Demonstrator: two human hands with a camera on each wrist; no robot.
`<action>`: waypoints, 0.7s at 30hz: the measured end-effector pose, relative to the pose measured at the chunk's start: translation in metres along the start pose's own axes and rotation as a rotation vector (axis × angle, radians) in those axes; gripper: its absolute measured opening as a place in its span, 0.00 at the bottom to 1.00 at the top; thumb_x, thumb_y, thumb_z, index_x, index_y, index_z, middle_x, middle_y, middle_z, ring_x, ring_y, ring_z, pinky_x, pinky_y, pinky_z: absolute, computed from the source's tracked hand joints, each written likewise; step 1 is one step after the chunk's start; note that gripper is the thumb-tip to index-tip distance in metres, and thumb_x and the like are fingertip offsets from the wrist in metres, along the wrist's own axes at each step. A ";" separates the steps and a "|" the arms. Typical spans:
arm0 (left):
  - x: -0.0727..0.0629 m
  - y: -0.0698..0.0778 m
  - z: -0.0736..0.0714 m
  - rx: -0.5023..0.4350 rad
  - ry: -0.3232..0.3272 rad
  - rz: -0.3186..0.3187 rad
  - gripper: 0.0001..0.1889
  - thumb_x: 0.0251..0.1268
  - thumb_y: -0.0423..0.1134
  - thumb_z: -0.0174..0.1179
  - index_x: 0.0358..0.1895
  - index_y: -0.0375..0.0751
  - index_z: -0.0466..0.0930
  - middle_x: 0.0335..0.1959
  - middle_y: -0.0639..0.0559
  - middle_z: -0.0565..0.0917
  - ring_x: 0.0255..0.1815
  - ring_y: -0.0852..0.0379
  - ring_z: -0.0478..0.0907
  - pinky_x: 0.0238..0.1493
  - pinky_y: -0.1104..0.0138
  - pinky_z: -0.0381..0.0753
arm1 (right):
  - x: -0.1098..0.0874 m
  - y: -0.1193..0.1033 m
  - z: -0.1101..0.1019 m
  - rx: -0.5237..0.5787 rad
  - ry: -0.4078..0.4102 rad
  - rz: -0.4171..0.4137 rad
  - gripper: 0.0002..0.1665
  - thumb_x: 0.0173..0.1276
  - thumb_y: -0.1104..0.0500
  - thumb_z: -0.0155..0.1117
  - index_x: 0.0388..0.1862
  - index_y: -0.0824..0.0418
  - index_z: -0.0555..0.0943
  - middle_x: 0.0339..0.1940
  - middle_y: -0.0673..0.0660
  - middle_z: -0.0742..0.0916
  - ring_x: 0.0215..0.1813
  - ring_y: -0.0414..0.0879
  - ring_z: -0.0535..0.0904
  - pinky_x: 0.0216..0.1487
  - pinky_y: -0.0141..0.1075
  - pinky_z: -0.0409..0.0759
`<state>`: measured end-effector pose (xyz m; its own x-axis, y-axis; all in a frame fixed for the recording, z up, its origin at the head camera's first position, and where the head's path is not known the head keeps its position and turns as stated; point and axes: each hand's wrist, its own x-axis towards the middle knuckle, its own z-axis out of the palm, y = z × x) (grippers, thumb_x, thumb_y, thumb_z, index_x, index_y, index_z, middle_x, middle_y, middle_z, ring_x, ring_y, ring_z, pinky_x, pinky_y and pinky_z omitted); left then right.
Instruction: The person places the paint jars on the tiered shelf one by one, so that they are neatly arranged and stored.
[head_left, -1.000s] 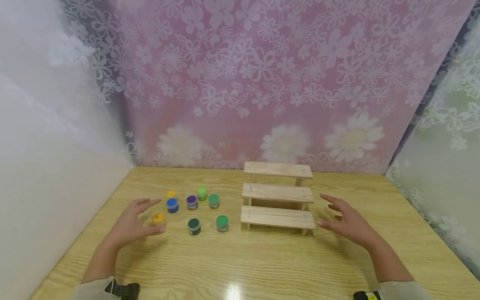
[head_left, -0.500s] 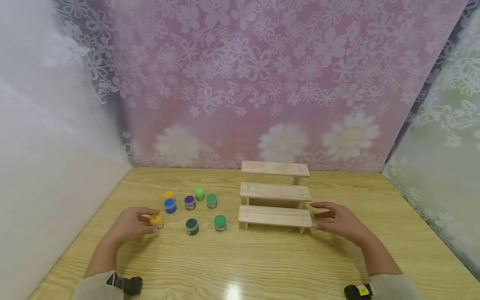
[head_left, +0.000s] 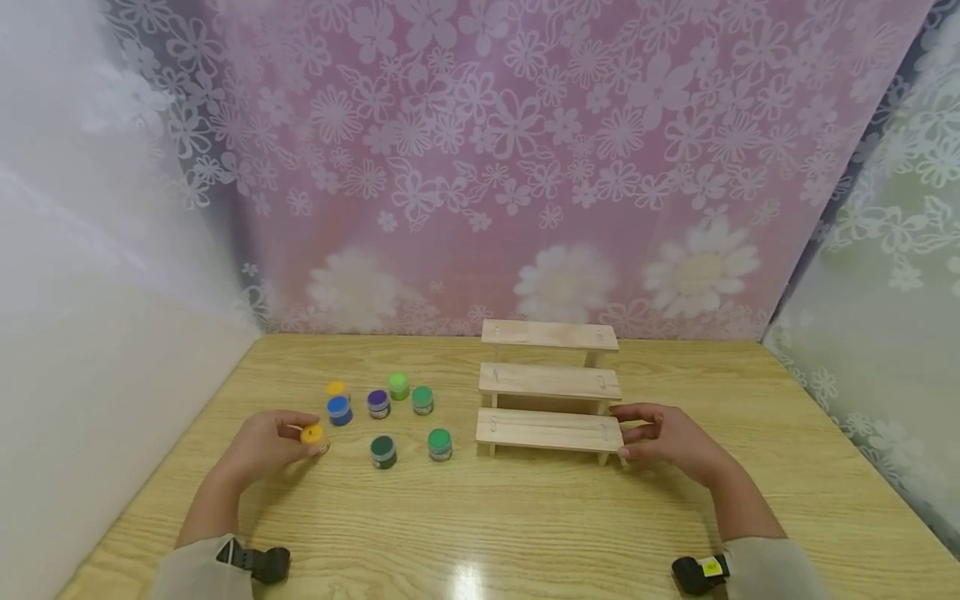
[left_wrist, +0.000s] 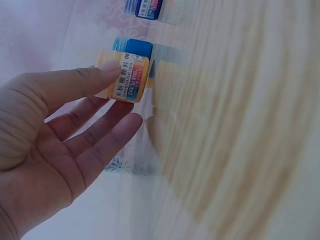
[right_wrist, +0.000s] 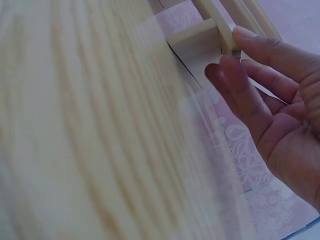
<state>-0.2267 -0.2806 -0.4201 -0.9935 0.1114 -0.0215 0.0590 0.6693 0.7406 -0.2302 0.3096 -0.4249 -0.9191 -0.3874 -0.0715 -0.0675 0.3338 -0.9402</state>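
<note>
My left hand (head_left: pixel 262 446) pinches a yellow paint jar (head_left: pixel 313 437) between thumb and fingers at the left of the table. In the left wrist view, the thumb lies on the side of this labelled jar (left_wrist: pixel 131 80), and a blue paint jar (left_wrist: pixel 140 47) shows just behind it. Right of centre stands a three-tier wooden step shelf (head_left: pixel 551 429). My right hand (head_left: pixel 671 442) grips the right end of its lowest board, fingers behind and thumb at the front corner. The right wrist view has the thumb against the board's end (right_wrist: pixel 227 37).
Beyond the left hand stand a blue jar (head_left: pixel 340 410), another yellow jar (head_left: pixel 336 389), a purple jar (head_left: pixel 378 404) and a light green jar (head_left: pixel 399 386). Closer to the shelf are two green jars, one in front (head_left: pixel 440 445), and a dark green jar (head_left: pixel 383 452). A floral curtain (head_left: pixel 420 208) hangs behind.
My left hand has closed its fingers around the yellow jar. The right hand has moved left, from beside the shelf to its lowest board's end. The view has shifted slightly.
</note>
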 end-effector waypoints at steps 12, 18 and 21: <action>0.000 0.019 0.005 -0.050 0.021 0.081 0.29 0.54 0.51 0.73 0.57 0.41 0.82 0.49 0.47 0.84 0.56 0.43 0.75 0.53 0.48 0.78 | 0.002 0.003 0.002 0.022 0.009 0.020 0.41 0.59 0.61 0.75 0.68 0.72 0.69 0.60 0.71 0.76 0.48 0.49 0.83 0.46 0.44 0.84; 0.001 0.032 0.010 -0.065 0.012 0.179 0.26 0.55 0.49 0.73 0.57 0.42 0.83 0.47 0.51 0.84 0.52 0.48 0.77 0.51 0.52 0.79 | 0.001 0.001 0.002 0.018 0.012 0.010 0.41 0.59 0.61 0.74 0.67 0.73 0.69 0.59 0.71 0.77 0.48 0.48 0.83 0.46 0.43 0.84; 0.002 0.038 0.014 -0.113 0.000 0.214 0.25 0.53 0.46 0.74 0.56 0.42 0.83 0.48 0.50 0.83 0.49 0.49 0.78 0.47 0.59 0.82 | 0.001 0.001 0.002 0.012 0.007 0.010 0.41 0.59 0.61 0.74 0.68 0.73 0.68 0.59 0.72 0.77 0.48 0.48 0.83 0.46 0.43 0.84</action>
<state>-0.2254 -0.2449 -0.4016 -0.9596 0.2417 0.1443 0.2572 0.5444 0.7984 -0.2307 0.3078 -0.4270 -0.9225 -0.3779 -0.0783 -0.0539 0.3270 -0.9435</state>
